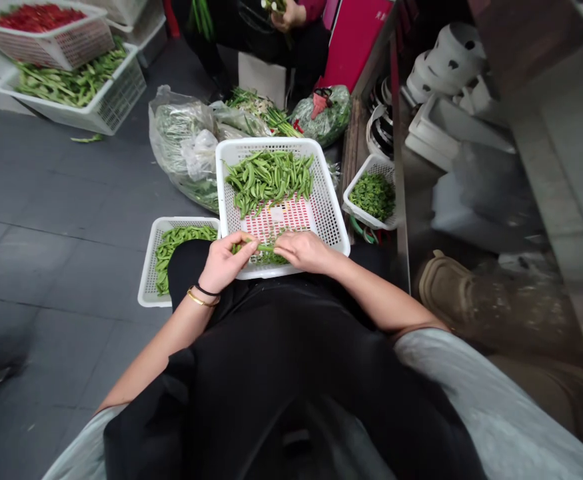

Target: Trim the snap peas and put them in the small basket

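A white plastic basket (332, 200) rests on my lap, with a heap of green pea pods (271, 175) at its far side. Small green trimmings lie along its near side, partly under my hands. My left hand (228, 261) is closed on one end of a single pea pod (265, 247), thumb against fingers. At the pod's other end my right hand (304, 251) pinches with its fingertips. The pod is held level just above the basket's near part. Beside my left knee, a lower white basket (147, 280) holds more pea pods (174, 250).
Bagged greens (181, 133) lie beyond the basket. To the right stands a small basket of leafy greens (372, 197), near a metal shelf with white containers (436, 127). Stacked baskets (116, 100) sit at far left. A co-worker's hand (291, 15) holds stalks opposite me.
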`<state>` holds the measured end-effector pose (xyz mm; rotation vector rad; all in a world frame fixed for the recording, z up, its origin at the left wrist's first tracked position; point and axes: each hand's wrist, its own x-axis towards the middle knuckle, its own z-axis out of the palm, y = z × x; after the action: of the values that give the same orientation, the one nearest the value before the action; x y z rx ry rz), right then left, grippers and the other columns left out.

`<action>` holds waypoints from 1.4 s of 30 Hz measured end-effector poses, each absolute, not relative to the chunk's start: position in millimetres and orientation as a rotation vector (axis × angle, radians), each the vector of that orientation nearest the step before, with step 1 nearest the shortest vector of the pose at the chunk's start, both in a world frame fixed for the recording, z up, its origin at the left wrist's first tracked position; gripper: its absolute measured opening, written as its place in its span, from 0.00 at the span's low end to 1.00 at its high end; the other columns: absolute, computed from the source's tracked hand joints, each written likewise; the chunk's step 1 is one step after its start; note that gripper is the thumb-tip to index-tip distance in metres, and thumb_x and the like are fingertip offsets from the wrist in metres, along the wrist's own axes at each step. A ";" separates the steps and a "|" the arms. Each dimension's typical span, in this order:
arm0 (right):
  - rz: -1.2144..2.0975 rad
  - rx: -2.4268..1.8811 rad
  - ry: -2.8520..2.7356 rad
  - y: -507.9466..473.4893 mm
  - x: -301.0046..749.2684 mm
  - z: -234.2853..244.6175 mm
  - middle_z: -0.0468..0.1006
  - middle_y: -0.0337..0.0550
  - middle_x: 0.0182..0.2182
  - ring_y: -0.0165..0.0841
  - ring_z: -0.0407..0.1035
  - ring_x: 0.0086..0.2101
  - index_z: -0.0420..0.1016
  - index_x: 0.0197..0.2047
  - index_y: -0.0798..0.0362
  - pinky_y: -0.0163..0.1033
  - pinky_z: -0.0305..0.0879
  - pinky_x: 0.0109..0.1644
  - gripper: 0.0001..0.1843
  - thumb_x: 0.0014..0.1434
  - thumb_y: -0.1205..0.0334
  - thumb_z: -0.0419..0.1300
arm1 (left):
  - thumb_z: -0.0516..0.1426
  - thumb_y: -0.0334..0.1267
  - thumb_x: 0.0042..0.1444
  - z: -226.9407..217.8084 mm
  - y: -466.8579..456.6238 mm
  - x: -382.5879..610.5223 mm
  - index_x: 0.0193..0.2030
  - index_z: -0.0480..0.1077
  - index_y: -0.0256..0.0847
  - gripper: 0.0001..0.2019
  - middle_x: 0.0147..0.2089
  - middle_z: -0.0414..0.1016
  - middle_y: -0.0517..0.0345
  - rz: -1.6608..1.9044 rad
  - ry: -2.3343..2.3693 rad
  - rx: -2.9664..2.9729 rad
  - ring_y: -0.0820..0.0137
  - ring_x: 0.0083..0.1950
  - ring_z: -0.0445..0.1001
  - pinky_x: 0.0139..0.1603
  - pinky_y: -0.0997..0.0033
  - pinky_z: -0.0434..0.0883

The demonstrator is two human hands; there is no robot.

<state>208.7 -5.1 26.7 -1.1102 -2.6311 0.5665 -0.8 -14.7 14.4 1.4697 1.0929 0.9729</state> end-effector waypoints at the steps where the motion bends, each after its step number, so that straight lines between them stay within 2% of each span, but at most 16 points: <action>1: 0.539 -1.065 -2.702 -4.8 206.2 24.5 0.74 0.44 0.30 0.30 0.66 0.32 0.72 0.34 0.56 0.34 0.57 0.36 0.15 0.65 0.59 0.48 | 0.60 0.41 0.52 17.0 -13.4 -3.2 0.30 0.73 0.37 0.09 0.27 0.73 0.56 0.883 1.049 1.617 0.75 0.25 0.66 0.26 0.76 0.63; 3: 0.534 -0.939 -2.795 -4.0 205.3 21.7 0.73 0.42 0.28 0.28 0.64 0.29 0.72 0.32 0.55 0.33 0.55 0.33 0.16 0.65 0.59 0.48 | 0.60 0.41 0.51 21.6 -11.0 -6.6 0.27 0.72 0.36 0.09 0.27 0.73 0.56 0.648 0.901 1.829 0.73 0.29 0.68 0.31 0.75 0.65; 5: 0.548 -0.808 -2.825 -3.4 206.8 20.7 0.72 0.40 0.26 0.27 0.62 0.26 0.72 0.31 0.55 0.32 0.52 0.31 0.15 0.65 0.59 0.49 | 0.60 0.41 0.52 23.9 -9.9 -6.0 0.25 0.71 0.36 0.11 0.24 0.71 0.59 0.469 0.780 1.837 0.75 0.26 0.66 0.29 0.76 0.64; 7: 0.561 -0.757 -2.753 -3.3 206.8 20.9 0.71 0.39 0.25 0.27 0.62 0.26 0.71 0.30 0.55 0.32 0.53 0.30 0.16 0.65 0.60 0.48 | 0.59 0.42 0.53 22.5 -10.5 -0.4 0.25 0.70 0.35 0.12 0.21 0.69 0.61 0.460 0.760 1.713 0.77 0.22 0.63 0.25 0.78 0.61; 9: 0.588 -0.811 -2.586 -4.2 204.0 21.4 0.71 0.40 0.25 0.27 0.63 0.27 0.70 0.29 0.55 0.32 0.55 0.33 0.17 0.65 0.60 0.47 | 0.60 0.42 0.53 17.0 -12.0 8.7 0.26 0.69 0.35 0.12 0.20 0.69 0.61 0.600 0.794 1.529 0.78 0.21 0.62 0.22 0.78 0.59; 13: 0.690 -1.080 -2.214 -8.1 200.3 16.5 0.71 0.38 0.23 0.27 0.65 0.27 0.70 0.29 0.55 0.31 0.58 0.36 0.16 0.65 0.61 0.47 | 0.59 0.42 0.53 0.1 -7.0 20.3 0.28 0.66 0.37 0.11 0.19 0.69 0.61 1.099 0.899 1.010 0.80 0.16 0.58 0.17 0.79 0.55; 16: 0.851 -1.218 -2.170 -3.1 214.2 4.2 0.71 0.37 0.21 0.26 0.65 0.26 0.72 0.29 0.56 0.30 0.59 0.35 0.15 0.65 0.62 0.49 | 0.59 0.42 0.52 -9.0 8.1 9.7 0.27 0.64 0.38 0.11 0.20 0.69 0.61 1.364 0.974 0.725 0.80 0.13 0.57 0.12 0.80 0.51; 19: 1.093 -1.318 -2.380 21.8 237.5 -14.1 0.75 0.38 0.27 0.26 0.68 0.28 0.75 0.34 0.55 0.30 0.59 0.35 0.07 0.57 0.60 0.60 | 0.58 0.41 0.50 -11.8 22.8 -6.9 0.25 0.63 0.38 0.11 0.19 0.68 0.60 1.347 0.905 0.570 0.78 0.14 0.58 0.12 0.79 0.52; 22: 1.175 -1.528 -2.418 67.3 249.2 -37.0 0.78 0.43 0.38 0.30 0.70 0.34 0.74 0.46 0.55 0.31 0.61 0.36 0.25 0.45 0.56 0.69 | 0.57 0.45 0.50 -12.1 26.6 -9.9 0.26 0.65 0.38 0.12 0.18 0.61 0.61 1.134 0.735 0.431 0.76 0.17 0.60 0.12 0.80 0.53; 23: 1.145 -1.660 -2.336 84.4 248.4 -46.0 0.78 0.45 0.38 0.31 0.70 0.35 0.74 0.47 0.57 0.32 0.61 0.37 0.24 0.47 0.55 0.67 | 0.57 0.46 0.49 -12.5 25.5 -7.5 0.28 0.66 0.37 0.12 0.18 0.60 0.62 1.067 0.691 0.392 0.76 0.17 0.60 0.12 0.80 0.52; 25: 1.007 -2.009 -2.131 116.3 240.9 -65.8 0.79 0.46 0.33 0.32 0.71 0.33 0.77 0.42 0.59 0.33 0.62 0.38 0.16 0.56 0.56 0.59 | 0.59 0.46 0.48 -13.9 21.6 -0.9 0.31 0.68 0.36 0.13 0.19 0.59 0.62 0.969 0.641 0.348 0.77 0.18 0.59 0.12 0.81 0.51; 27: 0.898 -2.218 -2.011 140.7 229.8 -87.0 0.79 0.51 0.33 0.35 0.72 0.34 0.78 0.37 0.62 0.35 0.63 0.39 0.13 0.54 0.60 0.60 | 0.62 0.41 0.47 -16.5 17.9 4.2 0.33 0.68 0.36 0.11 0.19 0.57 0.65 0.913 0.625 0.352 0.80 0.17 0.55 0.12 0.83 0.48; 30: 0.827 -2.274 -1.939 160.8 215.9 -114.9 0.78 0.56 0.39 0.39 0.72 0.40 0.77 0.40 0.62 0.36 0.63 0.43 0.15 0.53 0.60 0.60 | 0.61 0.34 0.50 -22.2 15.6 5.0 0.29 0.64 0.37 0.08 0.16 0.48 0.70 0.896 0.626 0.377 0.83 0.15 0.47 0.12 0.85 0.46; 33: 0.789 -2.258 -1.869 167.7 211.3 -130.4 0.77 0.57 0.43 0.38 0.71 0.43 0.77 0.42 0.61 0.36 0.62 0.47 0.15 0.56 0.59 0.57 | 0.60 0.33 0.53 -28.7 15.7 1.8 0.25 0.59 0.38 0.11 0.16 0.44 0.71 0.919 0.655 0.362 0.83 0.14 0.45 0.12 0.84 0.46; 37: 0.822 -2.186 -1.794 164.8 220.6 -128.2 0.79 0.52 0.37 0.34 0.72 0.38 0.77 0.35 0.59 0.34 0.63 0.45 0.11 0.55 0.63 0.56 | 0.59 0.33 0.53 -33.1 12.8 -0.4 0.25 0.59 0.38 0.12 0.16 0.46 0.71 0.938 0.715 0.339 0.83 0.14 0.45 0.12 0.84 0.45; 42: 1.005 -2.056 -1.684 135.6 245.1 -108.1 0.76 0.41 0.20 0.29 0.69 0.23 0.75 0.26 0.58 0.32 0.65 0.31 0.10 0.54 0.63 0.56 | 0.62 0.33 0.49 -31.8 8.0 3.0 0.26 0.63 0.36 0.10 0.15 0.48 0.71 0.929 0.751 0.345 0.83 0.13 0.47 0.12 0.84 0.45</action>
<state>245.1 135.6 -108.1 -2.0556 -1.6842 1.0053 3.0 8.0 -31.8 0.3447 0.7505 0.9288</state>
